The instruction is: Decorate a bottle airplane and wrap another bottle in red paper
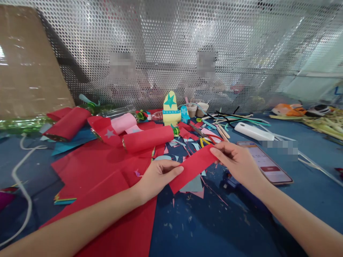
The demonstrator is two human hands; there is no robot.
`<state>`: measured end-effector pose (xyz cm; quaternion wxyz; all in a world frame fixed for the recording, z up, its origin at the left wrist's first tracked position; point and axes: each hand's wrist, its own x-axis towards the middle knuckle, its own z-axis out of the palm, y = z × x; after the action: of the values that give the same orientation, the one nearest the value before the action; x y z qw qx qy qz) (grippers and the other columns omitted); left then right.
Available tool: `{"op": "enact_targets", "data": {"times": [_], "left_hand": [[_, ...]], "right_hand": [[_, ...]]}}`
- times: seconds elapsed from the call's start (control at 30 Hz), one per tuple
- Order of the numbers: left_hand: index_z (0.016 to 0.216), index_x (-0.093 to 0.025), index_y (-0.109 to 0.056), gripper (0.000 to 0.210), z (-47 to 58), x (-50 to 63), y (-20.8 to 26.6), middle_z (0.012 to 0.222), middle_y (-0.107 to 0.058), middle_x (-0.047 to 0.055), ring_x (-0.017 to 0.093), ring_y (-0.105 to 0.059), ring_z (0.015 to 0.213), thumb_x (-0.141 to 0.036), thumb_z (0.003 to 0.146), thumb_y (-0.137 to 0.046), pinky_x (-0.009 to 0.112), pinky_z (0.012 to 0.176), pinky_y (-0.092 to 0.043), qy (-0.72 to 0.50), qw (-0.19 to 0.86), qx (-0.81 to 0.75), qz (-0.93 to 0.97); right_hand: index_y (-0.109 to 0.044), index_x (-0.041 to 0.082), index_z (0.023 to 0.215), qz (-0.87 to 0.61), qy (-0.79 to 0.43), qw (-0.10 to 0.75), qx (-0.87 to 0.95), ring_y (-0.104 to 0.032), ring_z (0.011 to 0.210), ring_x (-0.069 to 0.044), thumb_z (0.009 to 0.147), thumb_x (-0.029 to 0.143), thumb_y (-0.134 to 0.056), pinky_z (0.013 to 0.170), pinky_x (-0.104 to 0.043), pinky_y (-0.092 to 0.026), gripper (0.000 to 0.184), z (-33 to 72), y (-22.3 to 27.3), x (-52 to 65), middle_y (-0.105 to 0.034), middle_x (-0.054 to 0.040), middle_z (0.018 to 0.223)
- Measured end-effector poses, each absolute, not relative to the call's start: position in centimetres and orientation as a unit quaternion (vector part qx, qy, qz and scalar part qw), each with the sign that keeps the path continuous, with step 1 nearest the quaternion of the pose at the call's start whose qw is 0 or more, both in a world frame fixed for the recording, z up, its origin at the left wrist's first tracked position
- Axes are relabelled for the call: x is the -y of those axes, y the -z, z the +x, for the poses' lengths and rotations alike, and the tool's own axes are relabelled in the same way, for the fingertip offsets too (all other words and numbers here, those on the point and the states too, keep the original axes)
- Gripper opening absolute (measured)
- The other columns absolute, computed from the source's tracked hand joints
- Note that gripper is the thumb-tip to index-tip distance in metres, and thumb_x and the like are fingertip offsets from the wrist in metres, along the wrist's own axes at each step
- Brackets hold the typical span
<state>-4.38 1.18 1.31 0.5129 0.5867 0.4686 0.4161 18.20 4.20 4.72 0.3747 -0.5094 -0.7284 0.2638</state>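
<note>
A strip of red paper (195, 167) is stretched slantwise between my two hands, above the scraps on the table. My left hand (160, 176) pinches its left part between thumb and fingers. At the upper right end my right hand (235, 160) grips the strip the same way. Just beyond it lies a red paper-wrapped bottle (150, 138) on its side, its green cap pointing right. Scissors (202, 134) with red handles rest behind my right hand. Large red sheets (99, 200) spread under and beside my left forearm.
Paper scraps (193, 185) litter the blue table (182, 228). A phone (268, 164) and a white glue gun (253, 132) lie right. More wrapped bottles (68, 125), a yellow paper piece with a star (170, 103) and small cups (201, 109) stand or lie behind. A white cord (23, 189) runs left.
</note>
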Motion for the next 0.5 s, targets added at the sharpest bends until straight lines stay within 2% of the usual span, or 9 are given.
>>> {"op": "enact_targets", "data": {"times": [0.2,0.33,0.4,0.5], "left_hand": [[0.069,-0.02,-0.073,0.02,-4.42,-1.34,-1.18,0.069,-0.066,0.0,0.014,-0.058,0.066,-0.038,0.076,-0.066,0.023,0.061,-0.045,-0.416,0.496,-0.479,0.593],[0.07,-0.019,-0.073,0.022,-4.46,-1.32,-1.08,0.073,-0.069,0.001,0.015,-0.061,0.068,-0.04,0.075,-0.067,0.023,0.062,-0.046,-0.416,0.512,-0.476,0.582],[0.071,-0.019,-0.073,0.022,-4.45,-1.27,-1.13,0.075,-0.071,0.002,0.016,-0.063,0.068,-0.041,0.073,-0.069,0.024,0.063,-0.048,-0.418,0.538,-0.465,0.566],[0.087,-0.021,-0.073,0.027,-4.45,-1.19,-1.34,0.075,-0.074,0.003,0.017,-0.067,0.068,-0.044,0.072,-0.071,0.025,0.064,-0.051,-0.394,0.613,-0.426,0.536]], "right_hand": [[-0.062,0.022,0.074,-0.5,-0.234,0.392,0.736,-0.057,0.055,-0.015,0.084,0.042,-0.052,0.054,-0.026,-0.043,0.025,18.26,-4.52,-3.69,-0.061,0.0011,0.058],[-0.063,0.021,0.077,-0.491,-0.265,0.392,0.731,-0.058,0.054,-0.015,0.082,0.047,-0.053,0.052,-0.026,-0.044,0.028,18.3,-4.54,-3.9,-0.063,0.0,0.06],[-0.063,0.021,0.077,-0.49,-0.276,0.39,0.729,-0.058,0.053,-0.015,0.082,0.048,-0.052,0.051,-0.025,-0.045,0.03,18.29,-4.5,-4.06,-0.063,0.0001,0.059],[-0.062,0.021,0.074,-0.494,-0.273,0.386,0.729,-0.058,0.053,-0.014,0.083,0.049,-0.051,0.051,-0.024,-0.045,0.031,18.14,-4.34,-4.02,-0.061,0.0007,0.057]]}}
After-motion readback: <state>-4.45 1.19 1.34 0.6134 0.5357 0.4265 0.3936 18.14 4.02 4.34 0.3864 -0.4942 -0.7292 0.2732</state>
